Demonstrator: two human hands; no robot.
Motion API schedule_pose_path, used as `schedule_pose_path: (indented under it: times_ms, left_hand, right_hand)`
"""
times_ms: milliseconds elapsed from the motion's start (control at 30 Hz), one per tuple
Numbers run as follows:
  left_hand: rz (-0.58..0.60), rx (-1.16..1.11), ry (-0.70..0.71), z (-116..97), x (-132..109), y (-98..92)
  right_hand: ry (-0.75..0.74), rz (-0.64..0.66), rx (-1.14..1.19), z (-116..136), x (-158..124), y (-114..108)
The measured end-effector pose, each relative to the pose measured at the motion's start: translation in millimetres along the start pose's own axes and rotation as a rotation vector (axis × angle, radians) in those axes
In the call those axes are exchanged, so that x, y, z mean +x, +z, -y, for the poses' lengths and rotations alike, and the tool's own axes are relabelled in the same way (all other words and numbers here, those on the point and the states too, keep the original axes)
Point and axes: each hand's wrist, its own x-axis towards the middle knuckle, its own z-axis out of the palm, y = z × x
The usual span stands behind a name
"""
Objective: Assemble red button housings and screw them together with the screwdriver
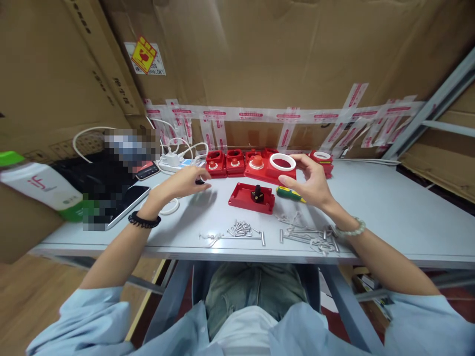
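Observation:
My right hand (313, 183) is closed round the right end of a red housing (269, 175), thumb at its front edge and fingers behind. That housing carries an orange dome (256, 162) and a white ring (282, 161). To its left my left hand (181, 183) hovers over the table, fingers loosely curled and apart. A small black thing (201, 182) shows between its thumb and fingers; contact is unclear. Between my hands lies a shallow red tray-like base (241, 195) with a black knob-like part (257, 194) in it. A green-and-yellow screwdriver handle (291, 194) lies beside my right hand.
Loose screws (241, 228) and metal T-shaped rods with cords (311, 235) lie near the front edge. More red housings (224, 165) line the back. At left are a phone (124, 207), a tilted bottle (40, 185), and a power strip with white cables (172, 160).

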Motion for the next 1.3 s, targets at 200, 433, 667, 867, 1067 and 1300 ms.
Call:
schedule_pose_path:
  times_ms: [200, 433, 667, 867, 1067, 1300]
  left_hand:
    - [0.082, 0.113, 0.009, 22.2, -9.9, 17.4]
    - [0.133, 0.172, 0.012, 24.6, -3.5, 24.7]
    - [0.109, 0.131, 0.001, 25.1, -5.2, 26.0]
    - [-0.021, 0.098, -0.085, 39.2, -18.1, 12.4]
    - [-0.076, 0.008, -0.182, 64.0, -20.1, 7.0]
    - [-0.003, -0.097, -0.319, 85.0, -8.6, 11.0]
  right_hand:
    - [0.013, -0.017, -0.051, -1.9, 0.2, -0.1]
    - [0.015, -0.035, -0.081, -5.5, 1.8, -1.2]
    - [0.021, -0.031, -0.088, -7.4, 1.4, -1.9]
    - [0.028, -0.024, -0.087, -5.5, 1.6, -2.3]
    - [0.026, -0.018, -0.092, -6.5, 0.8, -1.3]
    - [0.026, -0.011, -0.112, -6.0, 0.9, -1.2]
